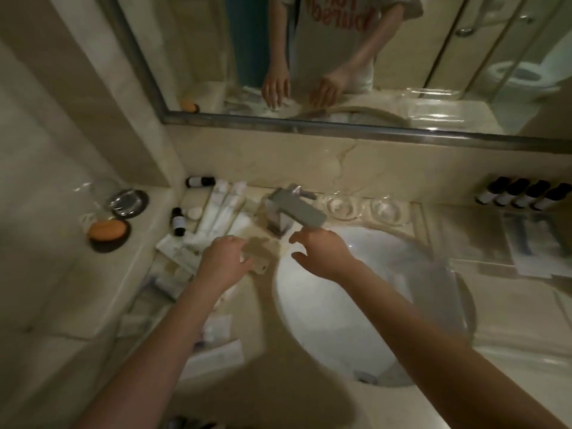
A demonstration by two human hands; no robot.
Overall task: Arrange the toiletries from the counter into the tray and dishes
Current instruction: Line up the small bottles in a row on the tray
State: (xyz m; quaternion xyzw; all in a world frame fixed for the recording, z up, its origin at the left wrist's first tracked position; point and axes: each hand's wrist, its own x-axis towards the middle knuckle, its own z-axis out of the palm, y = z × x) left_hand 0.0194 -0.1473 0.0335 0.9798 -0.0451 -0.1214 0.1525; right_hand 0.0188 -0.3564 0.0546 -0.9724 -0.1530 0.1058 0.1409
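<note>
No text can be read: the red lettering on the shirt (335,13) in the mirror (309,126) at twelve o'clock is reversed and cropped, and the bottles' (523,195) white labels at two o'clock are blurred.

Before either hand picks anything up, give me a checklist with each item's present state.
1. Left hand empty: ok.
2. Right hand empty: ok, fingers spread above the sink.
3. Glass dishes behind the sink free: ok, nothing seen inside.
4. White tubes and dark bottle put away: not ok, lying loose left of the faucet.
5. Tray spotted: cannot tell, the counter's right side is blurred.
</note>
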